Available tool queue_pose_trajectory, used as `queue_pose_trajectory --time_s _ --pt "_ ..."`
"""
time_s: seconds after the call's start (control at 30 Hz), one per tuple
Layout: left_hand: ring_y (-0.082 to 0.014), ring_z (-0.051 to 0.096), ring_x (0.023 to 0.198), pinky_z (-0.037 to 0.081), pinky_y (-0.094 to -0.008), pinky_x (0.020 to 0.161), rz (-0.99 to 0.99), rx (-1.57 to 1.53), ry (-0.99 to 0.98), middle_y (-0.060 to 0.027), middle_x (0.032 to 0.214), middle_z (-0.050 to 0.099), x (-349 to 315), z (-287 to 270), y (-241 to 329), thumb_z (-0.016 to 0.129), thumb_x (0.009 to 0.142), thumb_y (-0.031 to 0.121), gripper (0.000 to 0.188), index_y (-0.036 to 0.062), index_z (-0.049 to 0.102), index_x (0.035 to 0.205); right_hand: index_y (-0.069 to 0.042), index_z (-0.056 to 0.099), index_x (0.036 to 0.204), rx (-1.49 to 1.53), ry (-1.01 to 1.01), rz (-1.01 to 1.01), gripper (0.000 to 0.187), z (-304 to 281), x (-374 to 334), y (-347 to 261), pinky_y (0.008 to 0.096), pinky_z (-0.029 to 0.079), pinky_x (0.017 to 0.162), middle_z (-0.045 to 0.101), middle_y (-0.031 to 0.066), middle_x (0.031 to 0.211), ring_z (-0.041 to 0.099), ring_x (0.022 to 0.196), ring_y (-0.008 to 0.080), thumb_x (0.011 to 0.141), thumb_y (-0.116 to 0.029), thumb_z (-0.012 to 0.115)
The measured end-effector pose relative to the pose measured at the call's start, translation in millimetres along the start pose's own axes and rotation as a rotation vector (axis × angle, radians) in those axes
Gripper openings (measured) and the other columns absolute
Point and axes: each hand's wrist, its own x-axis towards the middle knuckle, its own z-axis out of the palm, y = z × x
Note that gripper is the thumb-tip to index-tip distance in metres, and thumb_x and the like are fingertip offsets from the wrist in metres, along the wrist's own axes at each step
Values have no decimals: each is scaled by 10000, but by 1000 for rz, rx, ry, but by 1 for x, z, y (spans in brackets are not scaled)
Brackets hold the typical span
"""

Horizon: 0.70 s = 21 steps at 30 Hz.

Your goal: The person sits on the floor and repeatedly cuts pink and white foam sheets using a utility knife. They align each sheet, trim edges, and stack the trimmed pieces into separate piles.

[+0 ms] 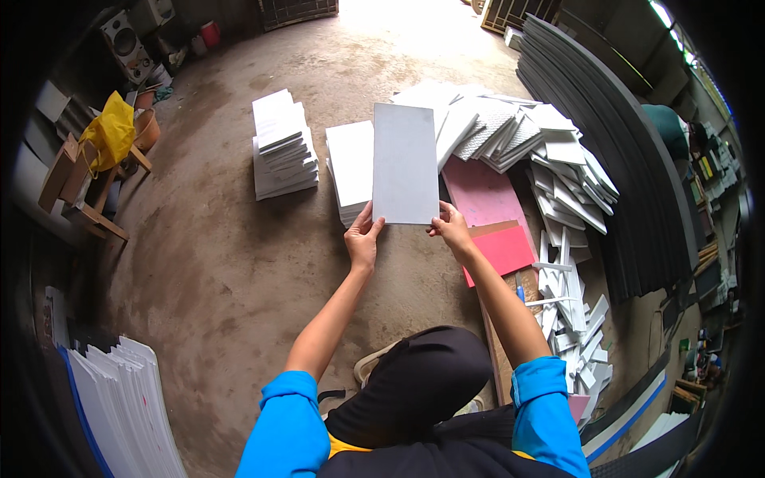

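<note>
Now, left hand point(363, 243): pinching grey board point(406, 163) by its near-left corner.
Right hand point(452, 229): gripping the near-right corner, probably keeping it steady.

Daylight at top centre overexposes the far floor point(398, 40); margins are dim; fisheye distortion bows the dark sheets point(631, 163) at right.

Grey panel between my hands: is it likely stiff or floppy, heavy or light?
The grey panel is probably stiff: left hand and right hand grip only its near corners, yet it looks flat. It may be fairly light, since that corner grip seems enough. Its square corners might dent if knocked.
</note>
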Motion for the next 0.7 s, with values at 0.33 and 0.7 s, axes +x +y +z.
queue_pose_trajectory --time_s 0.33,0.7 --pt "-170 584 955 471 -301 856 116 347 185 -103 1140 591 85 -38 -17 691 779 97 423 48 579 1184 38 423 1289 -155 -75 -55 466 65 114 2 264 510 657 636 154 965 622 671 157 831 32 514" --pt "-339 369 1271 389 -439 1001 313 608 57 -160 1452 253 94 -54 -62 684 783 311 521 176 524 1259 -132 334 1389 -390 -127 -53 571 83 115 50 334 377 954 436 194 1139 462 1081 266 875 -233 562"
